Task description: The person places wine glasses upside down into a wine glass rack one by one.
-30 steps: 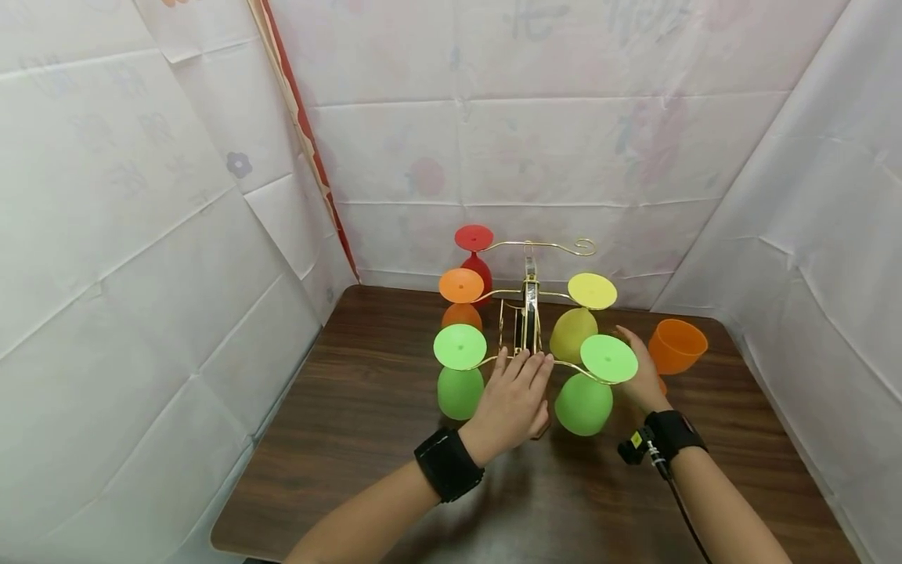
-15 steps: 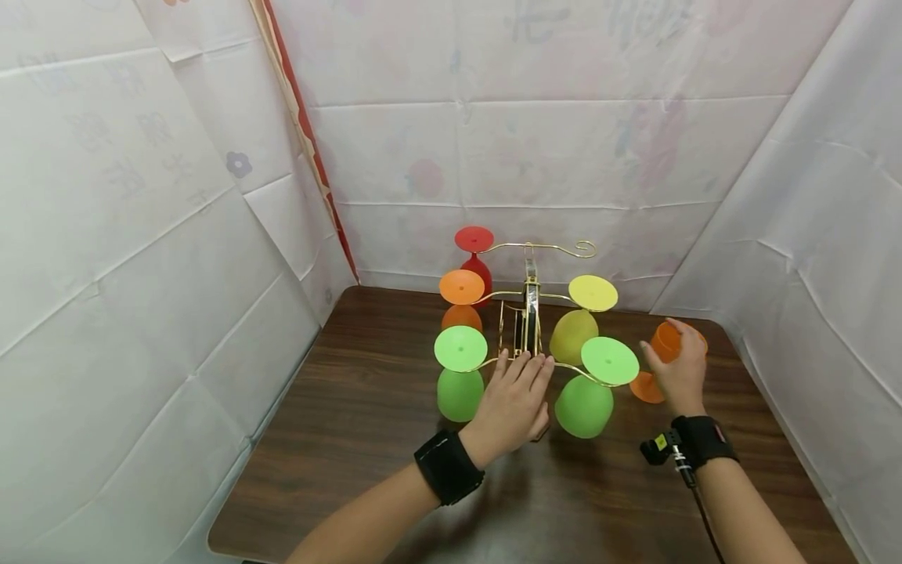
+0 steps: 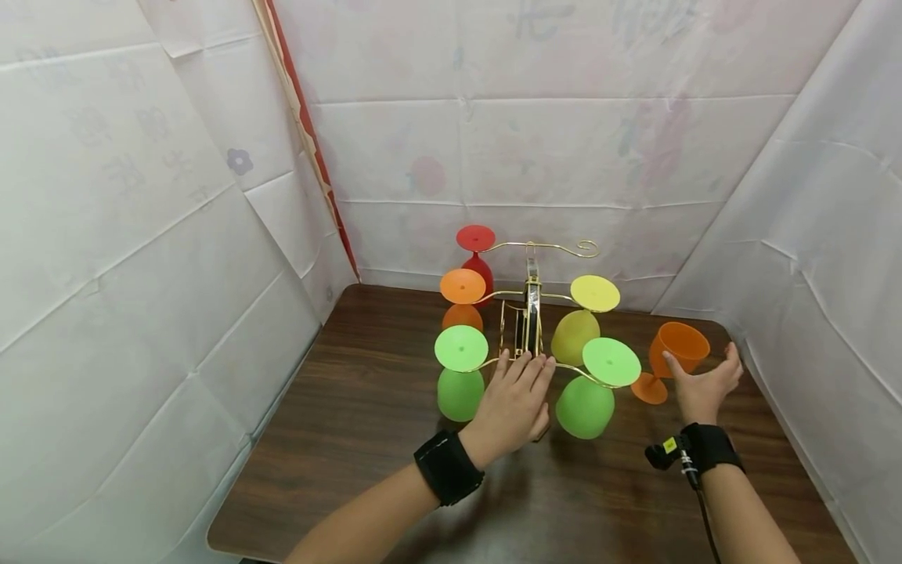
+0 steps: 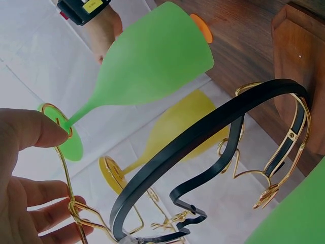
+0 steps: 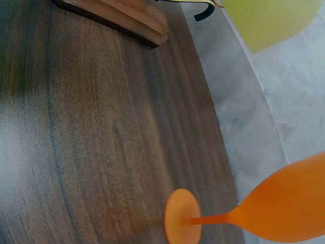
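Observation:
My left hand (image 3: pixel 510 401) holds the front of a gold-and-black wine glass rack (image 3: pixel 532 313). In the left wrist view its thumb and fingers (image 4: pixel 43 193) lie around the front gold wire. Upside-down glasses hang from the rack by their bases: a green one (image 3: pixel 460 393) front left, another green glass (image 3: pixel 585 407) front right, a yellow one (image 3: pixel 574 338), an orange one (image 3: pixel 462 317) and a red one (image 3: pixel 479 271). An orange wine glass (image 3: pixel 678 352) stands upright on the table at the right. Right beside its bowl is my right hand (image 3: pixel 708 389), thumb and fingers spread apart around its near side.
The dark wood table (image 3: pixel 338 415) has white sheeting (image 3: pixel 564 149) behind and at both sides. At the rack's back right, a curled wire end (image 3: pixel 586 248) carries no glass. A cable (image 3: pixel 705 517) runs from the right wrist camera.
My right hand has moved right from behind the front green glass, passed over the standing orange glass, and now sits at its right side with fingers spread. The left hand stays put.

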Motion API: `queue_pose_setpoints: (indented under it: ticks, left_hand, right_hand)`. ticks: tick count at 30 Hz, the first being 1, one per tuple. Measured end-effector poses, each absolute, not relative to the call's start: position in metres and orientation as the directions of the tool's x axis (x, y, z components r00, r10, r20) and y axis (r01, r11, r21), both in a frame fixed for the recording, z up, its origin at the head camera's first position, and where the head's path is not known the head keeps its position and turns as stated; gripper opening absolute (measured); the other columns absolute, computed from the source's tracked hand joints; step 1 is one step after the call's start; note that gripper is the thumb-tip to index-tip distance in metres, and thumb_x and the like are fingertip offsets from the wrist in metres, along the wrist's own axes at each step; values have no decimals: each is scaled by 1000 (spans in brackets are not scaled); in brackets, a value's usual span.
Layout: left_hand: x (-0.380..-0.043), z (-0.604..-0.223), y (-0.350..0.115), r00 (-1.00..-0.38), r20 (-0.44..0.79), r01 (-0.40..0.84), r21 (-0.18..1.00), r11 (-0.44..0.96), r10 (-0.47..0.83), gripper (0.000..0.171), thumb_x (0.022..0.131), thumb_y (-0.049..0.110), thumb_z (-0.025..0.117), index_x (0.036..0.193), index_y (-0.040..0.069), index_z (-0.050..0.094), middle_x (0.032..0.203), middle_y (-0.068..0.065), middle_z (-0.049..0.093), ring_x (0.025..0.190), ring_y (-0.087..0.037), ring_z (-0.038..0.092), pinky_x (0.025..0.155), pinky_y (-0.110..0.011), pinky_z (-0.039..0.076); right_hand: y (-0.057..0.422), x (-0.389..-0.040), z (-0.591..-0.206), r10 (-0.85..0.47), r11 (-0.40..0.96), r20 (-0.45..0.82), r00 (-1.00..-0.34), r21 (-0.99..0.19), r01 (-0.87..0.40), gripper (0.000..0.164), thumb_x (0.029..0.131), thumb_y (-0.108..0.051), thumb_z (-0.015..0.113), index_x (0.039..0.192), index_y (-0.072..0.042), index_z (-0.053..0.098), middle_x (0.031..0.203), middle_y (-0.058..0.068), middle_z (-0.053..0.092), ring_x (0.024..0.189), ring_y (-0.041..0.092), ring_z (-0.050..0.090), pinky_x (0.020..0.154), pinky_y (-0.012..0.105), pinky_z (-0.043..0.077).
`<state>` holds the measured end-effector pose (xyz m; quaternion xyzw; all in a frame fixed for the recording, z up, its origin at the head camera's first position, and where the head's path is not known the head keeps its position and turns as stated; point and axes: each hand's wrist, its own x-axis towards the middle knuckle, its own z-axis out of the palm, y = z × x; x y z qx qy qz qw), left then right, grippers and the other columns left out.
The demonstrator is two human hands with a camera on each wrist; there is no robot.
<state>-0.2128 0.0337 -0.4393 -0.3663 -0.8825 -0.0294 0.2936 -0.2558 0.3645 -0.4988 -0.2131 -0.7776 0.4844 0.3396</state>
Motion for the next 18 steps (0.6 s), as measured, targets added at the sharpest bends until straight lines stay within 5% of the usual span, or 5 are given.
queue_pose_setpoints:
  ticks: [18]
  left_hand:
    - [-212, -438, 36, -562, 548, 666, -145, 732, 620, 59, 83, 34, 64, 134, 9, 51, 127, -5, 57, 121, -24, 49, 106, -50, 33]
  right_hand:
    - [361, -274, -508, 695, 139, -1, -719, -981, 136, 104, 81, -31, 72, 150, -23, -5, 153, 11, 7, 141, 23, 12, 115, 35, 14]
